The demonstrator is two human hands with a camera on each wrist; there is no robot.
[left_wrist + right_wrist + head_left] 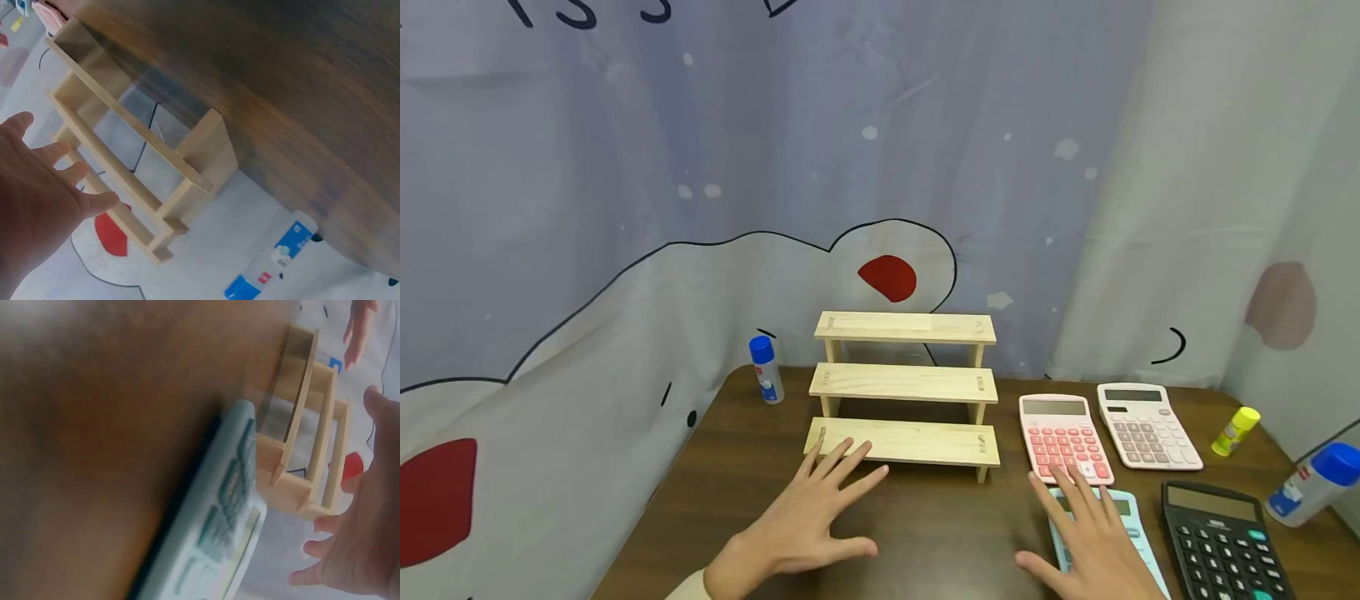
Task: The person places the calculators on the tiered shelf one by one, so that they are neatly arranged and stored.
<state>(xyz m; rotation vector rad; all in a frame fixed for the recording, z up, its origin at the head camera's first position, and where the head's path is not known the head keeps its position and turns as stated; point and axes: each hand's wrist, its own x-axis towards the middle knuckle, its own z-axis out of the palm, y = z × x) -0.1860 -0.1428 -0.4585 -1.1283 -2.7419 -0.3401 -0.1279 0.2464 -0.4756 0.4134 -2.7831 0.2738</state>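
My left hand [808, 521] is spread with nothing in it, its fingertips overlapping the lowest step of a three-tier wooden stand [904, 382] in the head view. In the left wrist view its fingers [100, 203] are stretched out beside the stand. My right hand [1093, 537] hovers with spread fingers above a light blue calculator [1138, 529], hiding most of its keys. The right wrist view shows that calculator [234, 506] close up, with the hand [369, 534] raised off it. Behind it lies a pink calculator [1066, 437], just past my right fingertips.
A white calculator [1147, 427] lies at the back right, a black calculator [1225, 537] nearer the front. A yellow glue stick [1235, 431] and a blue-capped bottle [1315, 483] stand by the right edge. Another blue-capped bottle [767, 371] stands at the back left. A printed curtain [737, 150] hangs behind.
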